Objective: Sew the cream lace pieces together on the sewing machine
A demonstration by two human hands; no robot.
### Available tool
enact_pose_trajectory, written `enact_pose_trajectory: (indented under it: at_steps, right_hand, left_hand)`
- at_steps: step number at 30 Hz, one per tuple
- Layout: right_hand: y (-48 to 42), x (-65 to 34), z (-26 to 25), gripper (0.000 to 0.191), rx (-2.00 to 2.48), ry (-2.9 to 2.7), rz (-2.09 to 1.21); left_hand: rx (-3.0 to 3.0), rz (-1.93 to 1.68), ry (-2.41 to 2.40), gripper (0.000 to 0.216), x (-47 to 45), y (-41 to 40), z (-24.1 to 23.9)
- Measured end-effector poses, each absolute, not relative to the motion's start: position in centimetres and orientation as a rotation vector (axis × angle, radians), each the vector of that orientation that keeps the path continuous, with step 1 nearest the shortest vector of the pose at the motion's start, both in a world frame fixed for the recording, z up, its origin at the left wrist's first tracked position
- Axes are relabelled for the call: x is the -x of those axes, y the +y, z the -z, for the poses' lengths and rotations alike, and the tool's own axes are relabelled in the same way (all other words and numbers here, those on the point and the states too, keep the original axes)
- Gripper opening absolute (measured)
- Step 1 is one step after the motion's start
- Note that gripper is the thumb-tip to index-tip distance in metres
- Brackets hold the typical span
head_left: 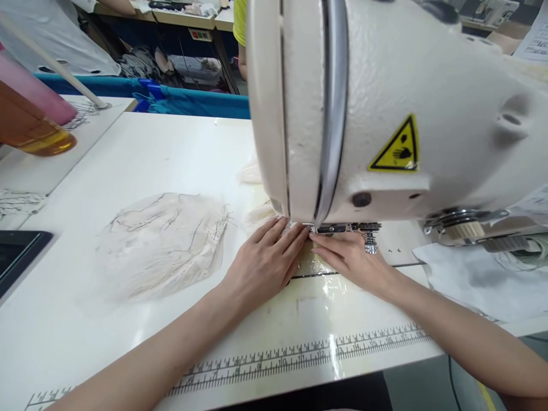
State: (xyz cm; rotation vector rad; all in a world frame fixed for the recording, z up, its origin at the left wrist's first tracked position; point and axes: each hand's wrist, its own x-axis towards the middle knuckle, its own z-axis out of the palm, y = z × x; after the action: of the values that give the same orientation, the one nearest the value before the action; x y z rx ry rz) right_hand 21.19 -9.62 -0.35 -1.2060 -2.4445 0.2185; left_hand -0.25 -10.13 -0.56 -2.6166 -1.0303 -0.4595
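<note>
My left hand (pixel 268 260) lies flat on the white table, fingers stretched toward the needle area under the head of a white sewing machine (pixel 385 108). My right hand (pixel 349 257) rests just to the right, fingers extended and pressing down beside the presser foot (pixel 338 228). A small pale piece of fabric (pixel 312 264) sits between and under the fingertips of both hands, mostly hidden. Both hands lie flat on it rather than gripping it.
A heap of sheer cream fabric pieces (pixel 165 242) lies left of my left hand. A printed ruler strip (pixel 299 354) runs along the table's front edge. A dark tablet (pixel 17 257) sits far left. An amber and pink bottle (pixel 32 117) stands at the back left. White cloth (pixel 479 279) lies at right.
</note>
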Motion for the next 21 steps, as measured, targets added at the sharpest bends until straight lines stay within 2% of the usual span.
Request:
enact_pose_trajectory:
  at_steps: [8,16,21]
  right_hand:
    - [-9.67,-21.19,0.08,0.036,1.287,-2.453,-0.532]
    - [-9.89,-21.07,-0.46,0.036,1.300,-2.466,-0.312]
    - [-9.60,-21.04,-0.23,0.035,1.270,-2.464,-0.281]
  left_hand:
    - [2.592,0.482,-1.050,0.034,0.11,-10.05,0.38]
    - [2.571,0.464,-1.086,0.035,-0.05,-9.99,0.33]
    - [2.576,0.473,-1.144,0.036,-0.18,-10.05,0.25]
